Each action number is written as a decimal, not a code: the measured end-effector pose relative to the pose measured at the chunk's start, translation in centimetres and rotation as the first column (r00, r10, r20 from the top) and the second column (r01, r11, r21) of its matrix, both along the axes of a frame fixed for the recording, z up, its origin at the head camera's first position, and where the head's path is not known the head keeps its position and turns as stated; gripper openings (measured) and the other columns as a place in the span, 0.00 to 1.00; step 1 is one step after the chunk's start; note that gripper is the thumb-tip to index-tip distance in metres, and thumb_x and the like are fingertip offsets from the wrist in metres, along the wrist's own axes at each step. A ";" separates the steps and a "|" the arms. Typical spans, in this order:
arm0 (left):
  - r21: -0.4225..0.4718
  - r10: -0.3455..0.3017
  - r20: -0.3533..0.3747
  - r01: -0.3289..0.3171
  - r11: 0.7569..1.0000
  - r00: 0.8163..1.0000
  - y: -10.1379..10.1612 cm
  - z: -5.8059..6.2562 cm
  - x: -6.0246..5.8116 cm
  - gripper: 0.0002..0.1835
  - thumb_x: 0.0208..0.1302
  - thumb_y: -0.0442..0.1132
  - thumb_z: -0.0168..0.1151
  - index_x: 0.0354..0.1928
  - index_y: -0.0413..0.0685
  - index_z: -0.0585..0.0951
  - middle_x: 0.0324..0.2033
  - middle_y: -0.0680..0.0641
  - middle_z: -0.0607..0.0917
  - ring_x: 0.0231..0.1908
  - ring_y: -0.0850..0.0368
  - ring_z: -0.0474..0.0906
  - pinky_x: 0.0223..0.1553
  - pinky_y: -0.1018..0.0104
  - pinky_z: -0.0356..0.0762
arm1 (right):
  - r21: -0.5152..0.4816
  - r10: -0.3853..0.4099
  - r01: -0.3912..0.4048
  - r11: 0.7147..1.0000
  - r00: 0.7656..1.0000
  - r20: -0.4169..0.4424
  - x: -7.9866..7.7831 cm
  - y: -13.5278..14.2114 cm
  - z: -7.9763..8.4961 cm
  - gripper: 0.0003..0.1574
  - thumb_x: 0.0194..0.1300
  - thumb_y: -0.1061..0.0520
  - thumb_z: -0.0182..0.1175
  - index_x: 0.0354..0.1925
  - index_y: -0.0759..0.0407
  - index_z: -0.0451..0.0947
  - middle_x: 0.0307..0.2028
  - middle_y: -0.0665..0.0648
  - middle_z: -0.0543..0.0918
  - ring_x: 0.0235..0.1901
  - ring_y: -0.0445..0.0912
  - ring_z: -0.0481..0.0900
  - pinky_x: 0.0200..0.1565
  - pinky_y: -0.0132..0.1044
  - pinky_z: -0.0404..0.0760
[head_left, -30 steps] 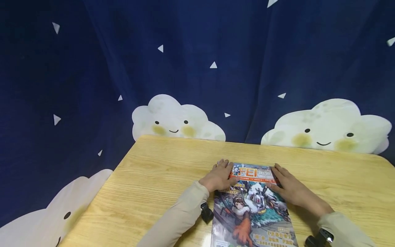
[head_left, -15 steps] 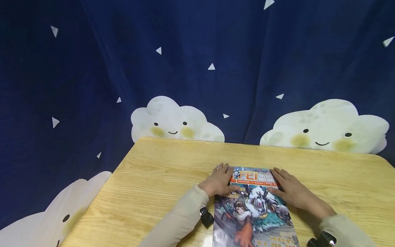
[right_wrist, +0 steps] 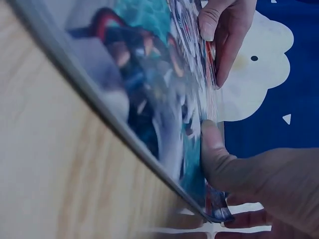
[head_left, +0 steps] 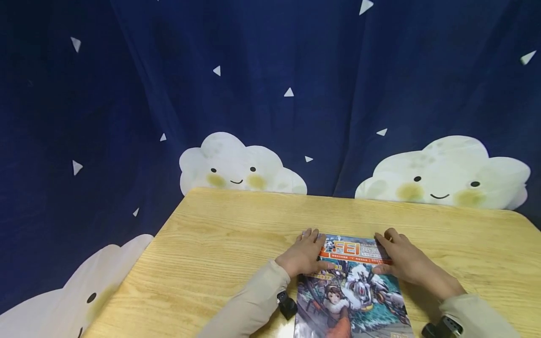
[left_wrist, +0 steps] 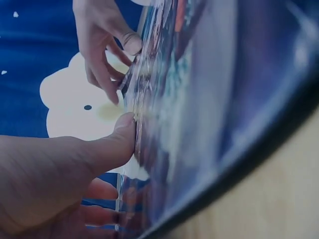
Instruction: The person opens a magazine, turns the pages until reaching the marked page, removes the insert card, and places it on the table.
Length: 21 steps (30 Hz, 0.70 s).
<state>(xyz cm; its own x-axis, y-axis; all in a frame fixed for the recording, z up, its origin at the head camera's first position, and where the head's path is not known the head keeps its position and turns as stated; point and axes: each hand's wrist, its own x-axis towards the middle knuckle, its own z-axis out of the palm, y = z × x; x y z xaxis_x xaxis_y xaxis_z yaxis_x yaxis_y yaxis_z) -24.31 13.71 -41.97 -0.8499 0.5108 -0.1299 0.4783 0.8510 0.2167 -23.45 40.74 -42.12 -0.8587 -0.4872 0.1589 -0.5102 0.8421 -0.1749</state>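
Wooden surface [head_left: 203,253] carries a magazine [head_left: 359,286], lying cover up, right of centre, its near edge cut off in the head view. Left hand [head_left: 302,256] rests at its far left corner, right hand [head_left: 412,265] at its far right; thumbs touch the cover, fingers apart. Surface extends beyond and widely left.

An indoor spot with a homelike, nursery look — whether a home or a playroom, the views don't settle. A dark blue curtain [head_left: 262,47], hanging in soft folds and scattered with small white triangles [head_left: 289,92], fills the upper frame. Smiling clouds [head_left: 243,157] show on it at centre, right and lower left. Across the bottom runs a pale wood-grain table [head_left: 228,218] — an illustrated magazine [head_left: 357,293] lies lower right of centre.
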 end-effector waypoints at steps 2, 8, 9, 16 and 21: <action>0.002 -0.002 0.002 0.002 1.000 1.000 0.0 -0.1 -0.1 0.44 0.64 0.64 0.55 0.74 0.46 0.57 0.73 0.42 0.56 0.73 0.47 0.46 0.71 0.55 0.51 | 0.011 -0.009 0.009 1.000 1.000 -0.003 -0.1 0.0 0.0 0.55 0.44 0.40 0.74 0.58 0.77 0.70 0.44 0.65 0.69 0.36 0.54 0.70 0.33 0.45 0.73; -0.004 -0.007 -0.017 0.007 1.000 1.000 0.0 -0.2 -0.2 0.44 0.64 0.65 0.54 0.74 0.47 0.57 0.73 0.42 0.57 0.73 0.47 0.48 0.71 0.55 0.52 | -0.030 -0.027 0.028 0.999 0.999 0.019 -0.2 0.1 -0.2 0.55 0.43 0.38 0.73 0.57 0.75 0.69 0.52 0.71 0.71 0.46 0.65 0.74 0.42 0.56 0.77; -0.006 -0.009 -0.025 0.009 1.000 1.000 -0.1 -0.2 -0.2 0.44 0.64 0.65 0.54 0.74 0.47 0.58 0.73 0.42 0.57 0.73 0.47 0.48 0.70 0.55 0.52 | -0.042 -0.026 0.027 0.999 0.999 0.025 -0.1 0.1 -0.2 0.55 0.44 0.39 0.73 0.58 0.75 0.68 0.53 0.72 0.71 0.48 0.66 0.73 0.45 0.58 0.76; 0.001 -0.015 -0.053 0.015 1.000 0.998 -0.2 -0.3 0.0 0.43 0.64 0.64 0.55 0.73 0.47 0.59 0.72 0.41 0.59 0.72 0.45 0.50 0.70 0.54 0.53 | -0.097 -0.031 0.034 0.995 0.999 0.028 0.4 -0.1 -0.3 0.54 0.46 0.44 0.74 0.60 0.76 0.65 0.55 0.77 0.72 0.54 0.71 0.71 0.51 0.62 0.72; 0.016 -0.025 -0.030 0.026 1.000 0.999 -0.2 -0.3 -0.1 0.43 0.64 0.63 0.55 0.74 0.48 0.58 0.72 0.41 0.57 0.73 0.45 0.48 0.71 0.53 0.51 | -0.118 -0.036 0.039 0.992 0.999 0.032 0.5 -0.1 -0.3 0.53 0.46 0.45 0.74 0.60 0.77 0.65 0.55 0.77 0.72 0.54 0.71 0.71 0.52 0.62 0.73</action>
<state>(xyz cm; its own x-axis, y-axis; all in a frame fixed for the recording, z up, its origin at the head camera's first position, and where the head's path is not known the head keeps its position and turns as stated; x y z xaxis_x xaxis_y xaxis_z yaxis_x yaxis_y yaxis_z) -24.43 13.52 -42.30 -0.8399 0.5341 -0.0963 0.5061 0.8349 0.2161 -22.91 40.62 -42.47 -0.8812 -0.4338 0.1878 -0.4717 0.8331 -0.2889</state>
